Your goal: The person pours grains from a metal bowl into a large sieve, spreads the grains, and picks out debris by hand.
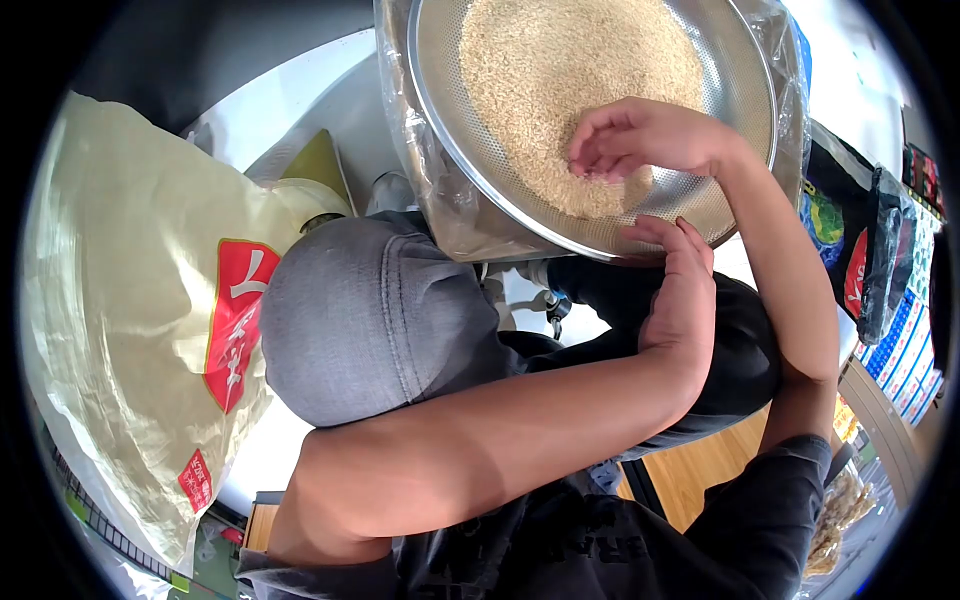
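A round metal sieve [745,95] with fine holes holds a heap of pale tan grains [580,50]. My right hand [645,138] reaches in from the right, over the lower part of the heap. Its fingers are curled in toward the thumb, and whatever they hold is too small or hidden to name. At the near rim of the sieve is my left hand [682,270]. Its fingers lie loosely apart over the edge, with the fingertips just inside. Beneath the sieve, a clear plastic bag or liner [435,190] shows around the sides.
A large pale yellow sack [140,260] with red labels stands at the left, by my knee in grey trousers [340,320]. Dark packages [840,220] and blue-white boxes [905,350] lie at the right. A wooden floor [705,470] shows below my arms.
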Tool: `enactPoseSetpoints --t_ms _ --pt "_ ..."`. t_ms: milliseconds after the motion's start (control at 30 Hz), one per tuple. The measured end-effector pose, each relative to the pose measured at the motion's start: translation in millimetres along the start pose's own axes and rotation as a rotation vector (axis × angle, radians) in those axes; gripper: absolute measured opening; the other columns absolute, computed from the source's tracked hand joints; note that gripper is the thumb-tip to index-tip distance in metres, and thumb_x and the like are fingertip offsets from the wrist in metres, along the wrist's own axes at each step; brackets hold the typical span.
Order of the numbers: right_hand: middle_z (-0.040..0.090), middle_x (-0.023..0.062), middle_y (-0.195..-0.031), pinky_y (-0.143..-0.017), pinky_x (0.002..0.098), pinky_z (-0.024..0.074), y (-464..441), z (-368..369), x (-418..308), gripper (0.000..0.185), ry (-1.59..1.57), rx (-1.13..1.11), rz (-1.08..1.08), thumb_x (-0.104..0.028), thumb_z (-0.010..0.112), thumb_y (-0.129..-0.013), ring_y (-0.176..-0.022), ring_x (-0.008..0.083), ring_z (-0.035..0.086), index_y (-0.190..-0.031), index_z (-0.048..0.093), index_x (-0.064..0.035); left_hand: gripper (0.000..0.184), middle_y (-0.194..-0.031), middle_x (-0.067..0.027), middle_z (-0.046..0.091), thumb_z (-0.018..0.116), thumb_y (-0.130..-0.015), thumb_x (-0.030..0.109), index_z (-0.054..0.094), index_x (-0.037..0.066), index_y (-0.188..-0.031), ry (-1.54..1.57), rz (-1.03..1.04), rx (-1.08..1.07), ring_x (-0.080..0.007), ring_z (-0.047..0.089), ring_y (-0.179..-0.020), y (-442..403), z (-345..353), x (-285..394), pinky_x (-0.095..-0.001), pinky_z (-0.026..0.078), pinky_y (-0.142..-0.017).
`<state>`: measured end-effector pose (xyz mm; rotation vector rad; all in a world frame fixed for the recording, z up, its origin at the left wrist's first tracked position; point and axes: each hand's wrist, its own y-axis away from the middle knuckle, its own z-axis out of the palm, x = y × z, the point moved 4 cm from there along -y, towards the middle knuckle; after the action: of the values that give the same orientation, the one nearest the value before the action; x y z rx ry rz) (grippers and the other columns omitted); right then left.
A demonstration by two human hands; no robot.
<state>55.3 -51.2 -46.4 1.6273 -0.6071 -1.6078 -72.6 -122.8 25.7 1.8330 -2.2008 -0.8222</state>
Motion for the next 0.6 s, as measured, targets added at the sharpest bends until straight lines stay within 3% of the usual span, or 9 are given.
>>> enactPoseSetpoints --t_ms 33,267,467,500,567,600 --pt "0.073 0.0047 -0.110 -0.088 0.0257 0.0570 4 -3 1 0.024 0.017 0.047 0.047 -0.010 0.052 -0.102 -0.100 0.0112 0.069 -0.118 0.069 -0.0046 0.052 -0.111 -0.0173 0.069 0.050 -0.101 0.017 0.043 -0.002 -0.148 -0.003 0.005 -0.001 -0.0353 0.068 -0.103 0 0 0 -0.0535 0.044 -0.105" --pt "0.072 0.0034 -0.102 -0.081 0.0258 0.0560 12 -22 -5 0.021 0.357 0.261 -0.005 -0.008 0.052 -0.101 -0.090 0.0105 0.068 -0.113 0.069 -0.0043 0.051 -0.112 -0.0176 0.069 0.049 -0.101 0.017 0.043 -0.001 -0.149 -0.013 -0.028 0.010 -0.0353 0.068 -0.105 2 -1 0 -0.0540 0.044 -0.106" --pt "0.071 0.0040 -0.108 -0.087 0.0271 0.0558 -10 16 -13 0.022 -0.104 0.025 -0.123 -0.006 0.051 -0.103 -0.094 0.0134 0.069 -0.119 0.067 -0.0041 0.051 -0.111 -0.0165 0.069 0.049 -0.101 0.016 0.042 -0.002 -0.149 0.035 -0.067 0.046 -0.0354 0.067 -0.105 3 -2 -2 -0.0550 0.043 -0.106" --pt "0.071 0.0051 -0.114 -0.090 0.0281 0.0556 -14 21 -13 0.025 -0.238 0.003 -0.120 -0.006 0.050 -0.104 -0.098 0.0149 0.069 -0.124 0.065 -0.0038 0.050 -0.131 -0.0160 0.055 0.051 -0.102 0.016 0.043 0.000 -0.149 0.021 0.001 0.005 -0.0384 0.064 -0.111 1 -3 -1 -0.0577 0.048 -0.101" --pt "0.067 0.0096 -0.129 -0.102 0.0318 0.0540 -22 24 -10 0.032 -0.357 -0.007 -0.130 -0.007 0.047 -0.107 -0.112 0.0192 0.069 -0.137 0.058 -0.0033 0.049 -0.145 -0.0157 0.046 0.052 -0.103 0.017 0.043 0.002 -0.149 0.031 0.039 -0.023 -0.0400 0.060 -0.117 2 -2 1 -0.0596 0.051 -0.097" --pt "0.067 0.0096 -0.129 -0.102 0.0318 0.0540 -25 23 -9 0.032 -0.357 -0.007 -0.131 -0.007 0.047 -0.107 -0.112 0.0192 0.069 -0.137 0.058 -0.0033 0.048 -0.152 -0.0155 0.042 0.053 -0.103 0.017 0.044 0.003 -0.149 0.037 0.058 -0.037 -0.0409 0.058 -0.121 3 -2 1 -0.0605 0.053 -0.095"
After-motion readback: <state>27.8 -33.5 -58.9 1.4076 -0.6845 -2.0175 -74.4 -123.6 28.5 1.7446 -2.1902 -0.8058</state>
